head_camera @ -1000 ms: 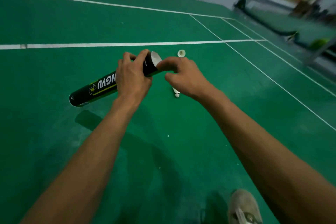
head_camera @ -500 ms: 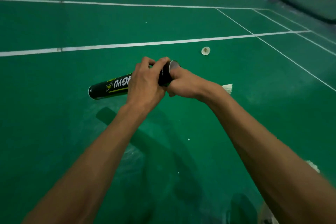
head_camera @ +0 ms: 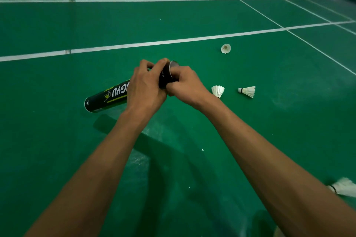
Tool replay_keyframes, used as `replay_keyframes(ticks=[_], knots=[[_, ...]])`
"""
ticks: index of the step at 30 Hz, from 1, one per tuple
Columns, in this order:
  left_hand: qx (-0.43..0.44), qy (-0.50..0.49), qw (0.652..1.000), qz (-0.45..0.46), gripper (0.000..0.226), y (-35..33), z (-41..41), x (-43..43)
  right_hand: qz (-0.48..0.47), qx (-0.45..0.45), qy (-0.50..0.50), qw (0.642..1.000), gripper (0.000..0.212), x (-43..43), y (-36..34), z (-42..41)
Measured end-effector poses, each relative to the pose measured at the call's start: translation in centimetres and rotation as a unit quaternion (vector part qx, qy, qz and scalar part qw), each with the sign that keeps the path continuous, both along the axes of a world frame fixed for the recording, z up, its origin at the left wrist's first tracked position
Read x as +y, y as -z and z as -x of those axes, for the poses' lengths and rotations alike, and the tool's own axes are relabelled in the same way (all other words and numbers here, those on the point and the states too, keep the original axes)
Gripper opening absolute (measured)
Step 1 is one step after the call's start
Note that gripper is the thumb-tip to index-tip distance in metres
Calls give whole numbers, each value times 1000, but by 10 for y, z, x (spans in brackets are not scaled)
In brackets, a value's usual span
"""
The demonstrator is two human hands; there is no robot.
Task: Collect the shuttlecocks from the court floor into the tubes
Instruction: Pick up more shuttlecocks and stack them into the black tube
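The black tube (head_camera: 107, 96) was held tilted above the green court floor (head_camera: 57, 140), its capped end low on the left and its mouth raised to the right; what lay inside could not be made out; the left hand (head_camera: 144, 86) gripped it near the mouth; the right hand (head_camera: 185, 84) curled round that same end; four white shuttlecocks lay on the floor to the right: one (head_camera: 218, 91) just beside the right wrist, one (head_camera: 225, 48) farther off, one (head_camera: 248, 91) on its side, one (head_camera: 343, 186) at the frame's edge.
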State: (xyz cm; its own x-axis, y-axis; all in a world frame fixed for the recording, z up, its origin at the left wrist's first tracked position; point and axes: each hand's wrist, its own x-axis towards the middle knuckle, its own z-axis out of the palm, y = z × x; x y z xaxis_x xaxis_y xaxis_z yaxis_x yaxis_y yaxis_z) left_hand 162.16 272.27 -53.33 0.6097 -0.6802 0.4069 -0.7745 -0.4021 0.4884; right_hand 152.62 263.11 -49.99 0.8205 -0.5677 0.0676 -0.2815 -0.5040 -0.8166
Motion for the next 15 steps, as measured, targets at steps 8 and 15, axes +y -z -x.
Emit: replay_keyframes(ticks=[8,15], knots=[[17,-73,997,-5,86,-2,-31,25,0,-162,89,983,38,-9,-2,-24],[13,-112,994,-14,86,-6,-47,46,24,-27,64,997,48,-18,11,-47]])
